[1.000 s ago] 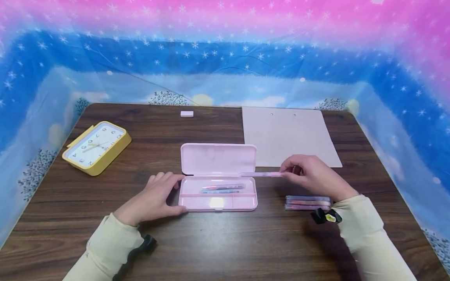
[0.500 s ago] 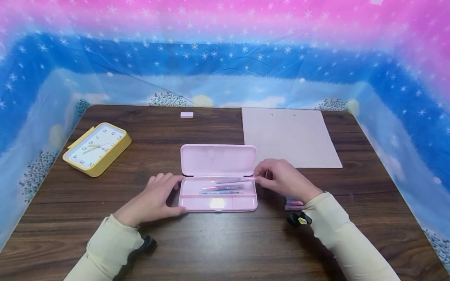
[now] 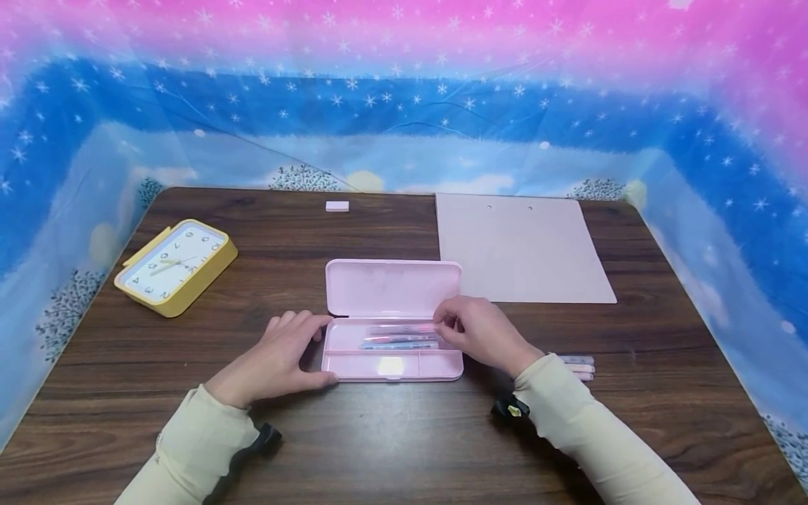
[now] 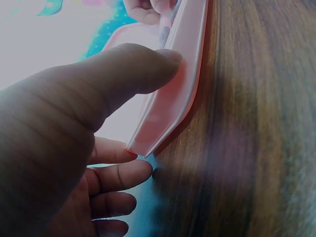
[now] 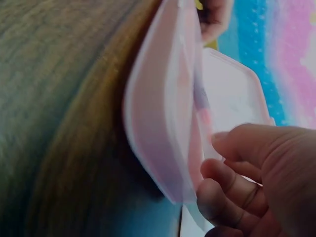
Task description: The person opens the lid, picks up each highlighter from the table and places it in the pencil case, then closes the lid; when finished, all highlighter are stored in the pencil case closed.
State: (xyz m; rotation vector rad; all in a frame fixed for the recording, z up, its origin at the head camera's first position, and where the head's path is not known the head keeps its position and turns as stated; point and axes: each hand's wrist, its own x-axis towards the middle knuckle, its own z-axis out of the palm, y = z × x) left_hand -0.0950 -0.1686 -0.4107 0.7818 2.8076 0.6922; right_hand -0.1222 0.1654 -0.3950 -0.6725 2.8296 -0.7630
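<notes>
A pink pencil case [image 3: 362, 364] lies with its lid [image 3: 394, 287] up in the middle of the table. My left hand [image 3: 271, 361] steadies its left end, thumb at the front wall and index finger at the back corner. Over the case's right end, my right hand [image 3: 485, 333] pinches a pink-and-lilac pen [image 3: 399, 330] by one end, low in the rear compartment. Two other pens, one with a pink part and one blue [image 3: 398, 346], lie there side by side. In the right wrist view the pen [image 5: 200, 96] slants along the case's inside.
Several pens [image 3: 582, 368] lie right of the case, partly hidden by my right sleeve. A pale board [image 3: 524, 249] with two holes lies at the back right. A white eraser-like block [image 3: 337, 206] sits at the back edge, and a yellow clock [image 3: 205, 277] at the left.
My right hand has carried the pen leftward from beside the case and down into its rear compartment, near the two other pens. My left hand has stayed at the case's left end.
</notes>
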